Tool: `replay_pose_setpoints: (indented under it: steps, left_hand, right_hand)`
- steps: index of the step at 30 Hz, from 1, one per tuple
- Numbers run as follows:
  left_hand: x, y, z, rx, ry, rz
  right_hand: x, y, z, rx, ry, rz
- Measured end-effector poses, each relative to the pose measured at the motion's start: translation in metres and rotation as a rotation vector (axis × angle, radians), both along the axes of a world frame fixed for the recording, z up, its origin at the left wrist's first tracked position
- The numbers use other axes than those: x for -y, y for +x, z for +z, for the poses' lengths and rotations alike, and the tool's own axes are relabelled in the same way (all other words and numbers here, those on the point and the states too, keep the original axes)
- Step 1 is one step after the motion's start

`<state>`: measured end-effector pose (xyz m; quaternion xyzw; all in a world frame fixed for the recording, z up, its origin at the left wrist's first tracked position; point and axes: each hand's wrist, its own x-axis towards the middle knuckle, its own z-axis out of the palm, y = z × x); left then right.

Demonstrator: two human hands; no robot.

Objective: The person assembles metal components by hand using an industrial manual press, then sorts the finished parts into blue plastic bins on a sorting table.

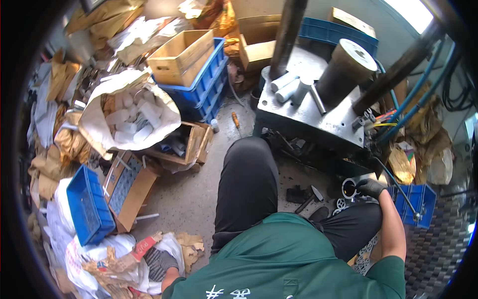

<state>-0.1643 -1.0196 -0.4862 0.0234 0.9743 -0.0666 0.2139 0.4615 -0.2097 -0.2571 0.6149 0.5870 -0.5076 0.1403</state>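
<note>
In a grey glove, my left hand [160,263] lies at the lower left over white plastic bags [117,246] and torn brown cardboard [190,247]. Its fingers look stretched out, and I see nothing held in it. My right hand [371,188], in a dark glove, is closed at the edge of a shiny metal ring [343,189] below the machine's right corner. Several flat metal pieces with round cutouts [366,254] run along my right leg. A hammer [304,204] and a pointed metal tool [317,193] lie on the floor between my legs and the machine.
Ahead stands a machine with a steel table [308,117], thick posts and several metal cylinders [286,90]. A white sack [172,117] of pale cylinders, stacked blue crates [209,94] and a blue bin [89,204] fill the left. An orange-handled screwdriver [235,119] lies on the floor.
</note>
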Motion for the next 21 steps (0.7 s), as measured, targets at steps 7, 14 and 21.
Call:
replay_pose_setpoints:
  steps: [7,14,21]
  left_hand:
    - [-0.014,-0.047,0.037,0.056,-0.012,-0.339]
    - [-0.061,-0.108,0.164,-0.16,0.31,-0.365]
    - [-0.321,-0.125,0.293,-0.092,1.433,-0.15]
  right_hand:
    - [0.018,-0.025,0.03,0.09,0.163,0.246]
    - [0.007,-0.037,0.035,-0.063,0.275,0.306]
    - [0.002,-0.048,0.033,-0.115,0.304,0.33]
